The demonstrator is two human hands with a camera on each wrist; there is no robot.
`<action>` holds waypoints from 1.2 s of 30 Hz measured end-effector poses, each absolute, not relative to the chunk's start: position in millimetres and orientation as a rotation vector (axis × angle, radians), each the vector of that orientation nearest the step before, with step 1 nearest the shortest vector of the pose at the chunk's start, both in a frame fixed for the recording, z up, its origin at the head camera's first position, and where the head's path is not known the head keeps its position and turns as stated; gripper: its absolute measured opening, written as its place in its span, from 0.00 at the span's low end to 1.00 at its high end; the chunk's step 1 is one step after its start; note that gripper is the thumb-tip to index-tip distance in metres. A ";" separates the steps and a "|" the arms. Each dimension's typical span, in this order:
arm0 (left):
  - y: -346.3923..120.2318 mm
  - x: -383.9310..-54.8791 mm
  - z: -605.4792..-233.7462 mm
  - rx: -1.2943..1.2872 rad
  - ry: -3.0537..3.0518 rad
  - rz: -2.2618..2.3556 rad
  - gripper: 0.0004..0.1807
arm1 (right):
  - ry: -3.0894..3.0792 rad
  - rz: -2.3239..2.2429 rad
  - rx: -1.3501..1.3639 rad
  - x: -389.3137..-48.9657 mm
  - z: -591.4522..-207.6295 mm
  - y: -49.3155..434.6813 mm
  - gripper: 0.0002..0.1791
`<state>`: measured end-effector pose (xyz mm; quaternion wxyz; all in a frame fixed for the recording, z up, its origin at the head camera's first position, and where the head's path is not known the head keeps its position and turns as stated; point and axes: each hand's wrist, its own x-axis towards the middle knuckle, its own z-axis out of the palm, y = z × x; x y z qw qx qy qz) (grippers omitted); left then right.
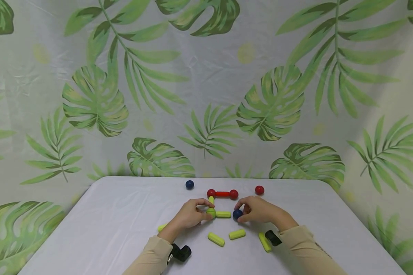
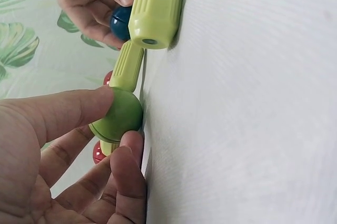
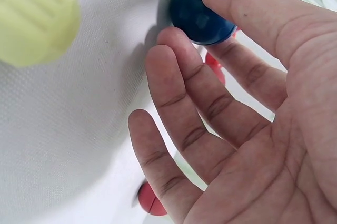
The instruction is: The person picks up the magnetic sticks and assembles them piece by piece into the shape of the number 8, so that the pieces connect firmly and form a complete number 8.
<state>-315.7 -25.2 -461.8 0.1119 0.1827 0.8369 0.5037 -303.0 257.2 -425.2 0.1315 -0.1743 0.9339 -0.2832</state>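
Sleeves in beige come in from the near edge of the desk (image 1: 124, 214), and loose yellow-green rods lie just beyond them: one (image 1: 216, 239) near the middle, a second (image 1: 237, 234) beside it, a third (image 1: 264, 242) by the right wrist, and a fourth (image 1: 162, 227) half hidden behind the left wrist.

A little farther in, the left hand (image 1: 189, 215) pinches the green ball (image 1: 211, 212) between thumb and fingertips and holds it against the desk. From that ball a short yellow-green rod (image 1: 223, 214) runs rightward, its long axis left to right, with its free end toward the right hand (image 1: 258, 210). That hand pinches the dark blue ball (image 1: 237, 214) between thumb and forefinger; the other fingers lie loosely extended. The blue ball sits just off the rod's right end; whether the two touch cannot be told. It lies in line with the rod, so the gap to be closed, in my judgement, runs leftward along that axis, and the right hand is the nearer one.

Another yellow-green rod (image 1: 211, 200) stands off the green ball toward the far side and meets a red ball (image 1: 211, 193). A red rod (image 1: 222, 194) joins that to a second red ball (image 1: 233, 194).

Farther still lie a loose red ball (image 1: 259, 190) on the right and a loose dark blue ball (image 1: 189, 185) on the left.
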 end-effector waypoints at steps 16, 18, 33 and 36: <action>-26.0 -316.2 -462.5 0.533 2.426 1.509 0.17 | 2.704 -0.848 -0.580 -302.0 -425.9 255.0 0.18; -26.3 -316.0 -462.0 0.532 2.427 1.509 0.17 | 2.705 -0.848 -0.575 -302.2 -425.7 254.7 0.18; -31.0 -321.0 -456.9 0.548 2.383 1.507 0.16 | 2.729 -0.836 -0.516 -299.7 -422.4 255.7 0.20; -31.1 -324.1 -455.9 0.521 2.397 1.483 0.16 | 2.742 -0.822 -0.499 -296.9 -418.3 256.8 0.20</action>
